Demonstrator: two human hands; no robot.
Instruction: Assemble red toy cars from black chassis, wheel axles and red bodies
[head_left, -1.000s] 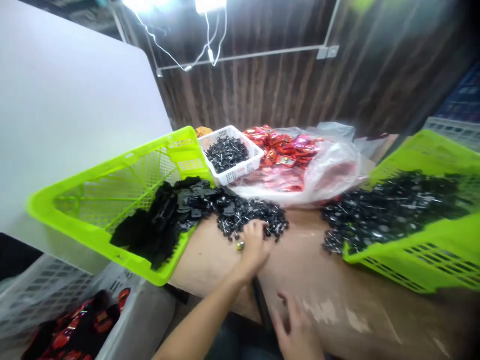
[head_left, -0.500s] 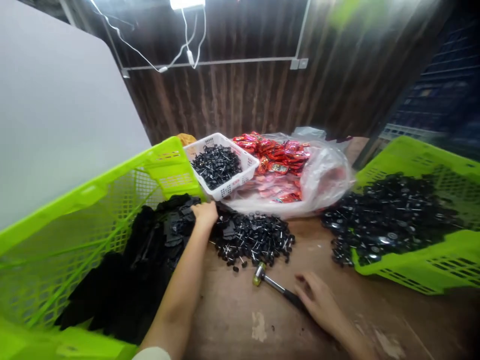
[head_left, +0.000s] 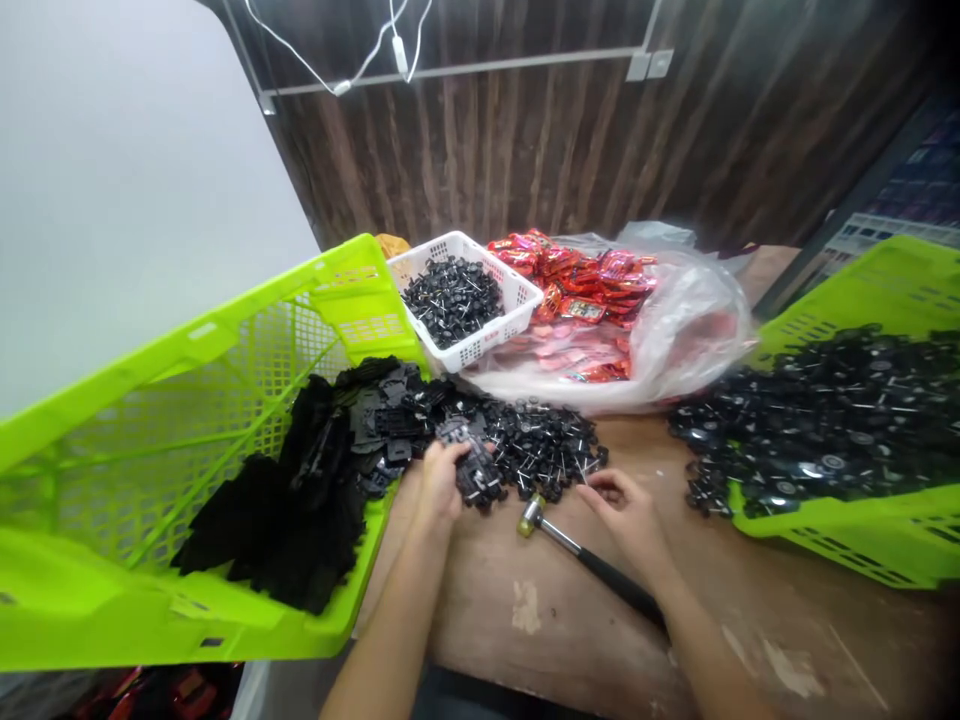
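My left hand (head_left: 441, 478) is closed on a flat black plastic part (head_left: 474, 468) held just above the wooden table (head_left: 600, 640). My right hand (head_left: 628, 512) is curled at the near edge of a pile of small black wheels on pins (head_left: 547, 448), its fingertips pinched; what they hold is too small to make out. A small hammer (head_left: 577, 550) with a black handle lies on the table between my hands. More flat black parts (head_left: 322, 470) spill out of a tilted lime-green basket (head_left: 180, 480) on the left.
A white basket (head_left: 517, 300) of black wheels stands at the back. Behind it lies a clear plastic bag (head_left: 690, 320) of red packets. Another lime-green basket (head_left: 862, 520) heaped with black wheels is on the right. A white panel stands at the left.
My left hand has come back from the left basket with a black part in it. My right hand moved off the hammer handle up to the wheel pile.
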